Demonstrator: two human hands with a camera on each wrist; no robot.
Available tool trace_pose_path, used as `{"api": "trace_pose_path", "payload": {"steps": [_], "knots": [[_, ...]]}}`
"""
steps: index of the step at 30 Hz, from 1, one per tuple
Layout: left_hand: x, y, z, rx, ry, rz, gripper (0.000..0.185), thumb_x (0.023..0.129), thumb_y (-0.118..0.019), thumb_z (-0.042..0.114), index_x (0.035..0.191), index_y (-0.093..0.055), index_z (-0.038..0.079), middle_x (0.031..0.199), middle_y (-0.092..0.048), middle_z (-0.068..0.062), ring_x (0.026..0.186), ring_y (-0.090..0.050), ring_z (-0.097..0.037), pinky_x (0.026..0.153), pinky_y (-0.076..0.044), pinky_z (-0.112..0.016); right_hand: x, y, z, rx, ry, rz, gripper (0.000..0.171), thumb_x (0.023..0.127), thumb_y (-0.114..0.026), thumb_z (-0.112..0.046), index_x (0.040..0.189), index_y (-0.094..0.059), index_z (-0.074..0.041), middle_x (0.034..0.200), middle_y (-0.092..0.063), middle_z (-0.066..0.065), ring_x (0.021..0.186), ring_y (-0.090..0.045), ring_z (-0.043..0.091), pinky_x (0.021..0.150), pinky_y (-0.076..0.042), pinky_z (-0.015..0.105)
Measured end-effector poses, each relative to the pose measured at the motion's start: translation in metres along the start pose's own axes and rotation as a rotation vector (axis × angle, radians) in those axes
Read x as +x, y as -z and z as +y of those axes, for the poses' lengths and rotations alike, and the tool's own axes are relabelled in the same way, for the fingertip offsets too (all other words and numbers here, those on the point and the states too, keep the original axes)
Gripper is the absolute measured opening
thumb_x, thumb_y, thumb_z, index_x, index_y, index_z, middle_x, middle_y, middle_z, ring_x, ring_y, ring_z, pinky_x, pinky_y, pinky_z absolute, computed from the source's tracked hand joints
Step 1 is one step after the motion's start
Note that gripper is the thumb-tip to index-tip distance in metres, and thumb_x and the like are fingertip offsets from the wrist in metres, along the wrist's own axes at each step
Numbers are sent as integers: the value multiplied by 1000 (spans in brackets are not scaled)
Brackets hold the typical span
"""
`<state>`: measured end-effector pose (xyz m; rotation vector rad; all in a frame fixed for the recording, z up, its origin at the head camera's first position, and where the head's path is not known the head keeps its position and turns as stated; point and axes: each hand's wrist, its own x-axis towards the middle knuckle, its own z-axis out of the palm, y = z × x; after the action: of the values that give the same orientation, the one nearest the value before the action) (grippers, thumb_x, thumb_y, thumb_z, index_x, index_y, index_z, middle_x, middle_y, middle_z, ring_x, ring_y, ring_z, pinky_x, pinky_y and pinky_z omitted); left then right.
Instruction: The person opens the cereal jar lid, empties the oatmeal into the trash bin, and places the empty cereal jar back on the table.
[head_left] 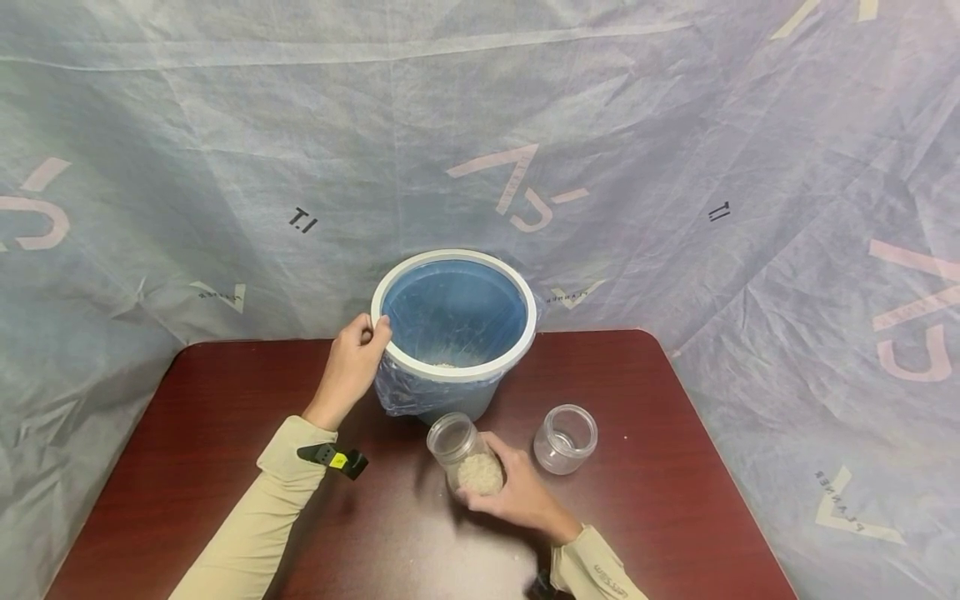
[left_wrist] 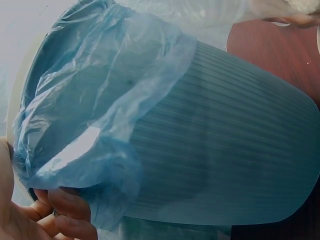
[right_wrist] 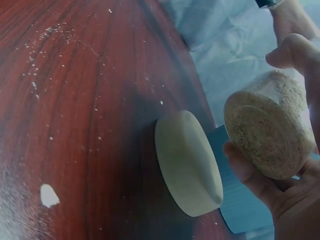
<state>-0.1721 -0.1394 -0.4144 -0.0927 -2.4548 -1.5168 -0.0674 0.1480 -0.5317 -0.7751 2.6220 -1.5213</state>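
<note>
A blue trash bin (head_left: 461, 312) with a white rim stands upright at the back of the table, a thin plastic bag (left_wrist: 115, 70) folded over its edge. My left hand (head_left: 358, 367) pinches the rim at its left side, fingers (left_wrist: 72, 212) curled beneath the bag's edge. In front of the bin, my right hand (head_left: 517, 492) grips a clear jar (head_left: 452, 437) tilted with its mouth towards the bin. Pale rice-like grains (head_left: 480, 473) fill its lower part. The right wrist view shows the jar's base (right_wrist: 260, 135). Some pale bits (head_left: 447, 364) lie inside the bin.
A second clear jar (head_left: 566, 439) stands right of the bin. A squat pale round object (right_wrist: 187, 162) shows in the right wrist view; whether it is that jar I cannot tell. Loose grains (right_wrist: 50, 32) dot the dark red table (head_left: 622, 500). Grey sheets (head_left: 360, 150) hang behind.
</note>
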Motion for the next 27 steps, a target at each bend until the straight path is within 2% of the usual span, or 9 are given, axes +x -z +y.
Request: {"api": "trace_pose_path", "payload": {"steps": [6, 10, 15, 18, 20, 25, 27], "knots": [[-1, -2, -2, 6, 19, 12, 44, 111, -51, 45, 83, -45, 12, 69, -36, 1, 62, -38, -18, 60, -32, -34, 2, 6, -2, -17, 5, 26, 63, 77, -90, -27, 134, -63, -28, 106, -75, -10, 84, -68, 7, 74, -57, 29], [-3, -3, -6, 16, 55, 13, 51, 111, -47, 54, 86, -44, 10, 73, -36, -5, 66, -36, -23, 63, -31, -37, 3, 10, -4, -47, 22, 36, 65, 76, -89, -25, 136, -63, -26, 106, -74, -9, 85, -68, 6, 74, -57, 28], [-11, 0, -9, -12, 88, 34, 60, 112, -39, 60, 104, -63, 5, 89, -58, -16, 82, -51, -26, 75, -38, -38, 5, 12, -4, -75, 64, 45, 63, 76, -88, -23, 134, -64, -22, 102, -74, -6, 82, -67, 5, 71, -57, 27], [-22, 2, -10, -44, 98, 70, 58, 113, -40, 57, 112, -69, 6, 93, -65, -18, 83, -57, -26, 74, -42, -34, 7, 14, -5, -78, 64, 41, 63, 76, -88, -22, 134, -64, -22, 102, -74, -7, 81, -67, 5, 70, -57, 27], [-30, 3, -11, -76, 94, 98, 54, 114, -43, 53, 113, -69, 6, 90, -66, -18, 76, -59, -24, 68, -43, -30, 7, 15, -7, -72, 53, 34, 64, 76, -88, -22, 135, -63, -23, 103, -74, -7, 82, -67, 5, 70, -57, 27], [-52, 4, -14, -151, 39, 214, 36, 113, -56, 36, 116, -69, 3, 97, -73, -16, 70, -62, -11, 65, -45, -20, 9, 17, -9, -65, 29, 7, 66, 75, -88, -22, 136, -63, -25, 103, -73, -9, 81, -67, 6, 70, -57, 28], [-61, 4, -15, -171, 7, 258, 28, 112, -59, 30, 113, -68, 3, 94, -73, -14, 68, -61, -11, 64, -45, -18, 10, 17, -10, -63, 22, -5, 66, 75, -88, -22, 136, -62, -26, 101, -72, -9, 79, -66, 6, 67, -57, 27]]}}
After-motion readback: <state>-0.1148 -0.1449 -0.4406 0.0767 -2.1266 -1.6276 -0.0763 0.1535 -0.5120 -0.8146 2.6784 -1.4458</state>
